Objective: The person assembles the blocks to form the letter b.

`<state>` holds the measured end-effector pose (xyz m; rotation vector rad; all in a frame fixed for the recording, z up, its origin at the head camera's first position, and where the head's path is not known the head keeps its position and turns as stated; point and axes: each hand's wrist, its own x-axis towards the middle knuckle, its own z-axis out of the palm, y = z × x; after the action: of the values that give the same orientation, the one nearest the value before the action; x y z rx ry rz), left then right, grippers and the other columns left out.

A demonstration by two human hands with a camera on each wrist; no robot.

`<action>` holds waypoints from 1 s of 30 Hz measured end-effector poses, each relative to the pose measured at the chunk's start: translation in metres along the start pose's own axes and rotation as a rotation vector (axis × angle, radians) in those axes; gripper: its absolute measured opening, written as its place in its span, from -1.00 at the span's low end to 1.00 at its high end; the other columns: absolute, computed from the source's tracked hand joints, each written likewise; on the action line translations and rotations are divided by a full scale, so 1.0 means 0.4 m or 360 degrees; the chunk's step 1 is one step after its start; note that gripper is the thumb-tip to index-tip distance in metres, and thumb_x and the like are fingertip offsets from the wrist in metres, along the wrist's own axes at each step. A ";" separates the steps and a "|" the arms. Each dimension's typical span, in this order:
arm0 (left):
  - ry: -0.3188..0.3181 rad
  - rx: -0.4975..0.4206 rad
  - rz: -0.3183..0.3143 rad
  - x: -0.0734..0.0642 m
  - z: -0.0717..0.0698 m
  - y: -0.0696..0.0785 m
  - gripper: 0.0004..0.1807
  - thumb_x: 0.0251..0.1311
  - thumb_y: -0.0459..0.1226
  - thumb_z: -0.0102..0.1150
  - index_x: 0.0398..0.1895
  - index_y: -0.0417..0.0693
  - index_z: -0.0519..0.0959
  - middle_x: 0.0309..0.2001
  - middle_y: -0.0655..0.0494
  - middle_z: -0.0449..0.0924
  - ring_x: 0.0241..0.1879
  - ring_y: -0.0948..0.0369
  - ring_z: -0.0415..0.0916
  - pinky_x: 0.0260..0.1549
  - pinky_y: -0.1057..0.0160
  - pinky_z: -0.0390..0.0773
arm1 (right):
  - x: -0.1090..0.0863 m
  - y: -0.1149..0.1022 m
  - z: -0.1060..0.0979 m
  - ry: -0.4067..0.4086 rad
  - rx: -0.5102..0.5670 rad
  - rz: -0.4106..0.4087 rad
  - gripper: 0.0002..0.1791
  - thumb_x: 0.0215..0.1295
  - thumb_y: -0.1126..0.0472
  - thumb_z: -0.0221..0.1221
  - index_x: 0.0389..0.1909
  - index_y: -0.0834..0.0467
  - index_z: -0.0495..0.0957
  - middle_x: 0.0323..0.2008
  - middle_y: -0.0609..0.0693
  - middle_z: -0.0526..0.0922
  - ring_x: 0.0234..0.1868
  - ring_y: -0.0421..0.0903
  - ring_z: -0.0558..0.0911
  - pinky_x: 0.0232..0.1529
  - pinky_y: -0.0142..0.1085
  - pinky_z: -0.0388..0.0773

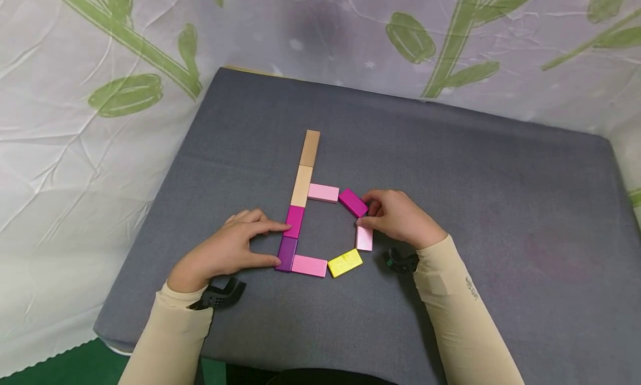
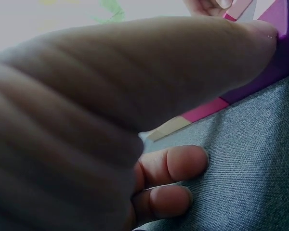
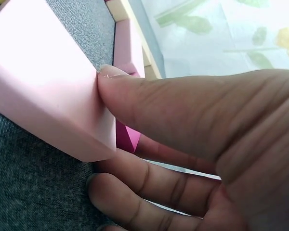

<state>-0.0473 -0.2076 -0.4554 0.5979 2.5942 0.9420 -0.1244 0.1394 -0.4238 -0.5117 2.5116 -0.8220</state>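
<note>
Flat rectangular blocks form a tall column with a loop at its lower right. In the head view, my left hand (image 1: pixel 225 248) lies left of the column. Its straight index finger touches a magenta block (image 1: pixel 295 218), and the thumb touches the purple block (image 1: pixel 287 253) below. My right hand (image 1: pixel 400 215) pinches the upper end of a light pink block (image 1: pixel 364 238) on the loop's right side. The right wrist view shows the thumb at that light pink block's (image 3: pixel 43 72) edge, with curled fingers by its lower corner. Another magenta block (image 1: pixel 353 202) lies beside the right index finger.
Two tan blocks (image 1: pixel 302 186) top the column. A pink block (image 1: pixel 323 193) forms the loop's top; another pink block (image 1: pixel 309 265) and a yellow block (image 1: pixel 345 262) form its bottom. The grey cloth-covered table (image 1: pixel 476 207) meets a leaf-patterned curtain (image 1: pixel 350 34) behind.
</note>
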 end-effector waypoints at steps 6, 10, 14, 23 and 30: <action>0.0006 0.0002 -0.0003 -0.001 0.000 0.002 -0.30 0.02 -0.06 0.67 0.30 0.14 0.67 -0.17 0.26 0.49 -0.19 0.23 0.30 -0.09 0.07 0.26 | 0.001 -0.001 0.000 -0.0004 -0.0009 -0.0001 -0.58 0.28 0.19 0.44 0.10 0.29 0.65 -0.38 0.01 0.68 -0.37 -0.11 0.57 -0.31 -0.23 0.48; 0.0007 0.0010 -0.0004 -0.001 0.000 0.004 -0.30 0.02 -0.06 0.67 0.30 0.14 0.67 -0.17 0.25 0.50 -0.17 0.23 0.31 -0.07 0.06 0.27 | 0.000 -0.001 0.000 -0.0005 -0.0015 0.0000 -0.57 0.29 0.20 0.44 0.11 0.29 0.65 -0.38 0.01 0.68 -0.36 -0.11 0.58 -0.30 -0.23 0.49; 0.0004 0.0015 -0.0005 -0.002 0.000 0.004 -0.29 0.02 -0.06 0.67 0.31 0.14 0.67 -0.16 0.25 0.50 -0.17 0.23 0.32 -0.07 0.06 0.28 | -0.002 0.000 0.001 -0.0011 -0.0012 -0.0005 -0.57 0.29 0.20 0.44 0.12 0.30 0.64 -0.37 0.01 0.68 -0.36 -0.11 0.58 -0.29 -0.23 0.49; -0.0007 0.0018 0.0014 -0.005 0.001 0.002 -0.26 0.04 -0.06 0.65 0.36 0.13 0.63 -0.16 0.25 0.49 -0.17 0.23 0.32 -0.08 0.06 0.28 | 0.001 0.004 0.000 -0.0019 0.0008 0.0006 -0.49 0.30 0.11 0.44 0.18 0.27 0.63 -0.37 -0.01 0.68 -0.38 -0.12 0.57 -0.32 -0.23 0.49; -0.0007 -0.0006 0.0014 -0.004 -0.001 -0.001 -0.18 0.09 0.01 0.61 0.47 0.20 0.53 -0.17 0.26 0.48 -0.15 0.23 0.32 -0.04 0.03 0.28 | 0.008 0.002 0.010 0.0050 -0.0034 -0.0038 -0.50 0.37 0.05 0.38 0.23 0.22 0.62 -0.43 -0.02 0.64 -0.46 -0.14 0.53 -0.41 -0.24 0.44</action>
<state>-0.0463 -0.2089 -0.4551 0.6107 2.5873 0.9469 -0.1252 0.1365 -0.4282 -0.5408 2.5500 -0.8185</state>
